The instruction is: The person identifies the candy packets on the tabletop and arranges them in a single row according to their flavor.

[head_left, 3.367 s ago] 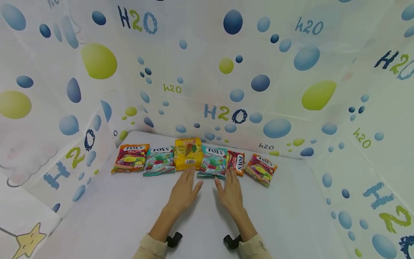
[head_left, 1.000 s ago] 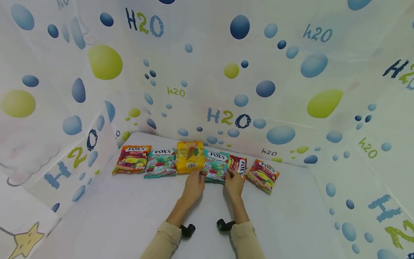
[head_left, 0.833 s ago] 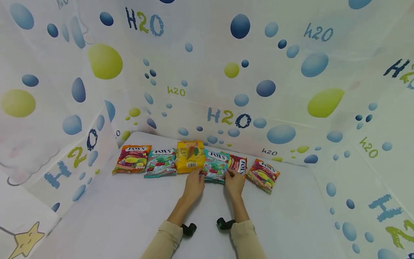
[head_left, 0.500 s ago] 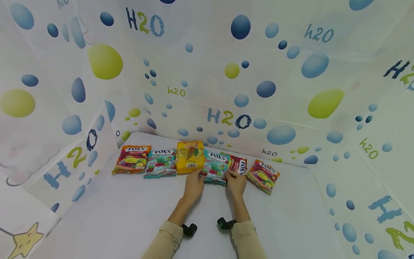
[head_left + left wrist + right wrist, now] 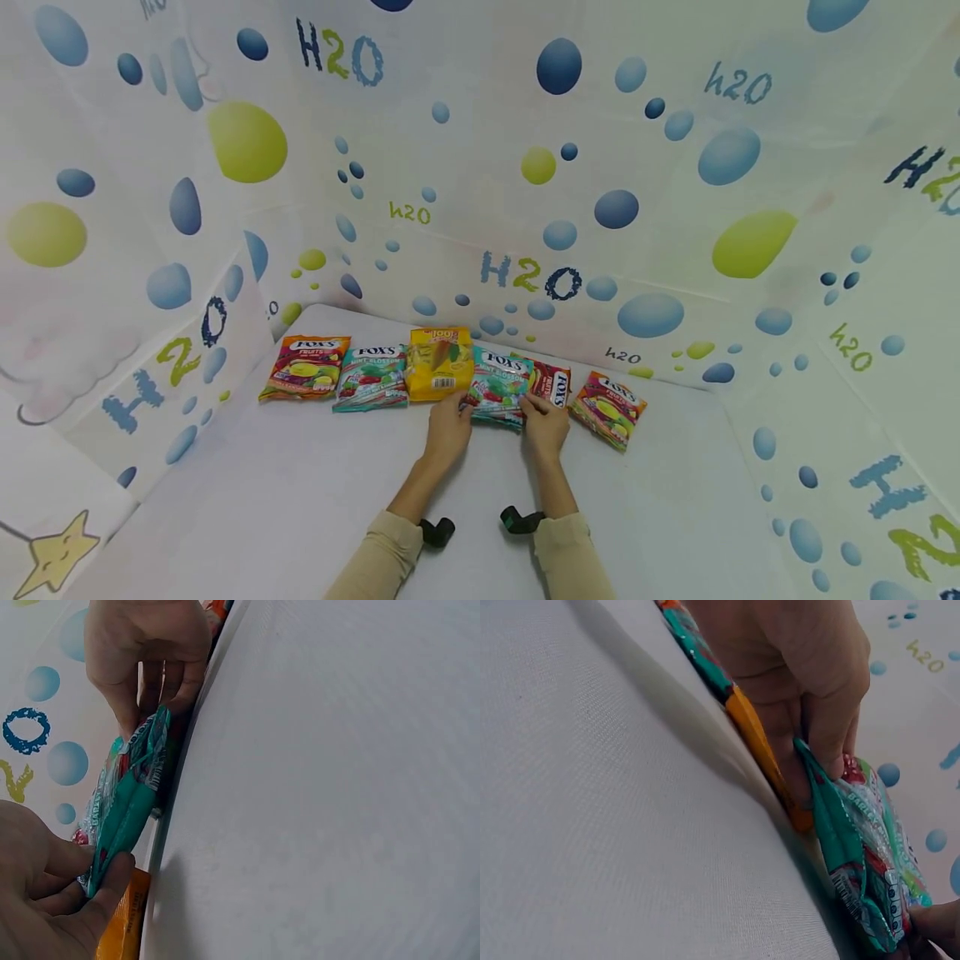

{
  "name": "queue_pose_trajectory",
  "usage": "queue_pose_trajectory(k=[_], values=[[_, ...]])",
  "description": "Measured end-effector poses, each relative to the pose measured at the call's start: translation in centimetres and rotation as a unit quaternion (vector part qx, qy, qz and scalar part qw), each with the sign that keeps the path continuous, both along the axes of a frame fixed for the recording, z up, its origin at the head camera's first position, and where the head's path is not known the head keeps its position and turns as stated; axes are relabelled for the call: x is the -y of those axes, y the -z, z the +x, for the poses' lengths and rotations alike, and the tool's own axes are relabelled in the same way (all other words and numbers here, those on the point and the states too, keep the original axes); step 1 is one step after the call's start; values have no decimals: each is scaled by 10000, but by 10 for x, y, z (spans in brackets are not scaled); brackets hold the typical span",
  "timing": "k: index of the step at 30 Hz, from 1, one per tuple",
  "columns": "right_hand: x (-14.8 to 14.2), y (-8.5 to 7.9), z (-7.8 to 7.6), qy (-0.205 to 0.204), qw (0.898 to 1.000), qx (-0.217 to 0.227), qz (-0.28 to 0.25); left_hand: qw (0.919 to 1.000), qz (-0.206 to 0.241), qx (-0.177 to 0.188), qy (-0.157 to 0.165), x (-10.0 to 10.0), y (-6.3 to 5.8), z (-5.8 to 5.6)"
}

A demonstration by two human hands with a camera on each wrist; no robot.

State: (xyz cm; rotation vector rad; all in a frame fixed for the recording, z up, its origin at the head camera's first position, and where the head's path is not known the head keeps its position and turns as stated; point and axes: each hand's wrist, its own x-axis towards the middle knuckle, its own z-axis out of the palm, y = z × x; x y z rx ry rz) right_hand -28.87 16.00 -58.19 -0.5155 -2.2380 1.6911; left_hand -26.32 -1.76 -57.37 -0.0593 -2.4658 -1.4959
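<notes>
A teal FOX'S Mint Blossom candy bag [image 5: 498, 385] is held at both sides, its near edge raised off the table in both wrist views. My left hand [image 5: 448, 429] pinches its left edge between thumb and fingers. On the opposite edge, my right hand [image 5: 546, 427] pinches with thumb and fingers. Just left of it lies a yellow candy bag [image 5: 439, 363], close to my left fingers. A red FOX'S bag [image 5: 551, 383], turned sideways, sits partly behind the teal bag and my right hand. The left wrist view shows the teal bag's underside [image 5: 126, 814] facing the camera.
Another teal bag [image 5: 371, 377] and a red-orange FOX'S Fruits bag [image 5: 306, 367] lie farther left in the row. A tilted Fruits bag [image 5: 608, 410] lies at the right end. The white table [image 5: 300, 500] meets a printed backdrop [image 5: 465, 150] behind the bags.
Earlier both hands lay with straight fingers near the bags; since then they have closed on the teal bag's sides. Over the last second hands and bag have barely moved.
</notes>
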Motion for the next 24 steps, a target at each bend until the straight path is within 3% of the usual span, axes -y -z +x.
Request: queue_pose_trajectory(k=[12, 24], values=[[-1, -6, 3, 7, 9999, 1, -150, 10000, 27, -43, 85, 0, -6, 3], [2, -21, 11, 58, 9991, -362, -227, 9996, -49, -222, 167, 4, -15, 7]])
